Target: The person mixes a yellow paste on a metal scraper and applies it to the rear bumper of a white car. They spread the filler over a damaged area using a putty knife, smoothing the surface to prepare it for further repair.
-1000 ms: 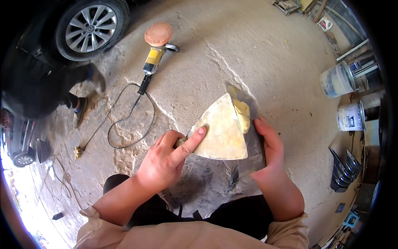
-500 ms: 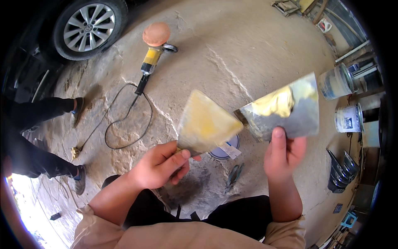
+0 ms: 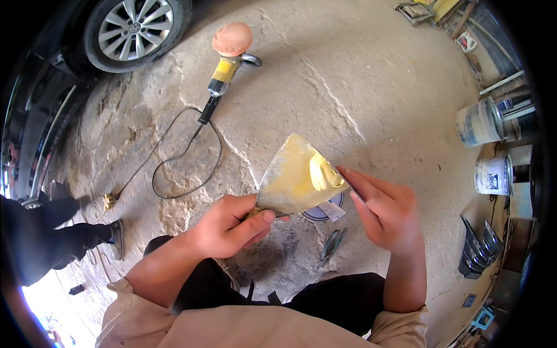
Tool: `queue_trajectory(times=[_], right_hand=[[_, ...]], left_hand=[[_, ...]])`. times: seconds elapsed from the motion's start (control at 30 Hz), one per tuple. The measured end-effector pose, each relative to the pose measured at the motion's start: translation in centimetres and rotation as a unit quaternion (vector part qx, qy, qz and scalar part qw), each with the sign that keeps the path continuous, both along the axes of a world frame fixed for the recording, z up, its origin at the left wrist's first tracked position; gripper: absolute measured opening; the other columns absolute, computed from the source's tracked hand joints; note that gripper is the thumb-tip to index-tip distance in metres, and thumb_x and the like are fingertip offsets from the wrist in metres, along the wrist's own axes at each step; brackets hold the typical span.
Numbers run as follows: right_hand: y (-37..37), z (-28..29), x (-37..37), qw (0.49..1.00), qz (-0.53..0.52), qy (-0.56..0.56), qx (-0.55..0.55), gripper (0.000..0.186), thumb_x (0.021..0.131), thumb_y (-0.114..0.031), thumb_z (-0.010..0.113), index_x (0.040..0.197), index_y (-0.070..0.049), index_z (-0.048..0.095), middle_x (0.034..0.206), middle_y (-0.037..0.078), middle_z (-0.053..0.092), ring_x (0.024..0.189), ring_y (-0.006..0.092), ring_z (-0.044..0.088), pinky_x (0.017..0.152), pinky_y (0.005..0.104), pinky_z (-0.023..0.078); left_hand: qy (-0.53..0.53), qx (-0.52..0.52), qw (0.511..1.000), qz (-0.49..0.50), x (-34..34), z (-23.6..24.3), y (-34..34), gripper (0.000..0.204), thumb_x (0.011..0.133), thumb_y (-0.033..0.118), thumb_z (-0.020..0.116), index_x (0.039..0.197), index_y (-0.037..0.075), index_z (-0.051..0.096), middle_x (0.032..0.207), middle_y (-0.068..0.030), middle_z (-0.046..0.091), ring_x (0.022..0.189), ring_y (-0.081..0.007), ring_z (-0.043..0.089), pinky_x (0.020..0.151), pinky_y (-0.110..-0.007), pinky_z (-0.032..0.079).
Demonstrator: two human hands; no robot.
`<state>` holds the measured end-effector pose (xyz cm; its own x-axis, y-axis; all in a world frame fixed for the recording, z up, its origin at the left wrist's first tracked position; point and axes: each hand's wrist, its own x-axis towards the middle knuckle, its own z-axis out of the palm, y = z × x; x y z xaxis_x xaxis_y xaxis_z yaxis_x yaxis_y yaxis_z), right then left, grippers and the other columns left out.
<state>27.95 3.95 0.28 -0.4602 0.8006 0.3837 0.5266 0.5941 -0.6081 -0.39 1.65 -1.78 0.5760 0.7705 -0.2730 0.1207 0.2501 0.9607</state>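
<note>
My left hand (image 3: 237, 226) is closed round the handle end of a wide putty knife (image 3: 284, 180), its broad blade turned up and smeared pale yellow. A thick dab of yellow putty (image 3: 321, 173) lies near the blade's right corner. In my right hand (image 3: 386, 209) is a flat metal spreader (image 3: 351, 184), turned nearly edge-on, so most of its face is hidden. The spreader's edge meets or almost meets the putty knife's right corner. Below the blade, a round can lid (image 3: 316, 213) with a paper label shows on the floor, partly covered.
Green-handled pliers (image 3: 332, 246) lie between my knees. Ahead, a yellow-and-black polisher (image 3: 223, 72) with an orange pad trails its cord. A car wheel (image 3: 136, 29) is at far left, a person's legs (image 3: 81, 238) at left. Buckets (image 3: 480, 122) and black plastic parts (image 3: 481, 246) line the right.
The right hand has turned the spreader from face-up to edge-on and brought it to the putty knife. Yellow putty now sits on the knife's blade. The person at left has shifted.
</note>
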Motion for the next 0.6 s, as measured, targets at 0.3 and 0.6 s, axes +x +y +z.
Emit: queue_trajectory(times=[0.3, 0.6], right_hand=[[0.6, -2.1, -0.5, 0.975, -0.206, -0.061, 0.057, 0.031, 0.085, -0.001, 0.057, 0.113, -0.006, 0.068, 0.108, 0.013, 0.068, 0.083, 0.0287, 0.065, 0.071, 0.0353, 0.052], [-0.5, -1.2, -5.8, 0.958, -0.096, -0.133, 0.235, 0.041, 0.075, -0.017, 0.06, 0.115, -0.01, 0.069, 0.118, 0.009, 0.065, 0.088, 0.0201, 0.055, 0.074, 0.0314, 0.046]], left_hand=[[-0.047, -0.073, 0.983, 0.164, 2.1, -0.9, -0.2, 0.022, 0.104, 0.024, 0.044, 0.116, 0.006, 0.048, 0.072, -0.0022, 0.05, 0.052, -0.0099, 0.045, 0.049, -0.023, 0.037], [-0.075, -0.065, 0.985, 0.142, 4.1, -1.8, -0.6, 0.03, 0.102, 0.014, 0.046, 0.131, 0.007, 0.042, 0.07, 0.0015, 0.048, 0.058, -0.0067, 0.045, 0.051, -0.023, 0.039]])
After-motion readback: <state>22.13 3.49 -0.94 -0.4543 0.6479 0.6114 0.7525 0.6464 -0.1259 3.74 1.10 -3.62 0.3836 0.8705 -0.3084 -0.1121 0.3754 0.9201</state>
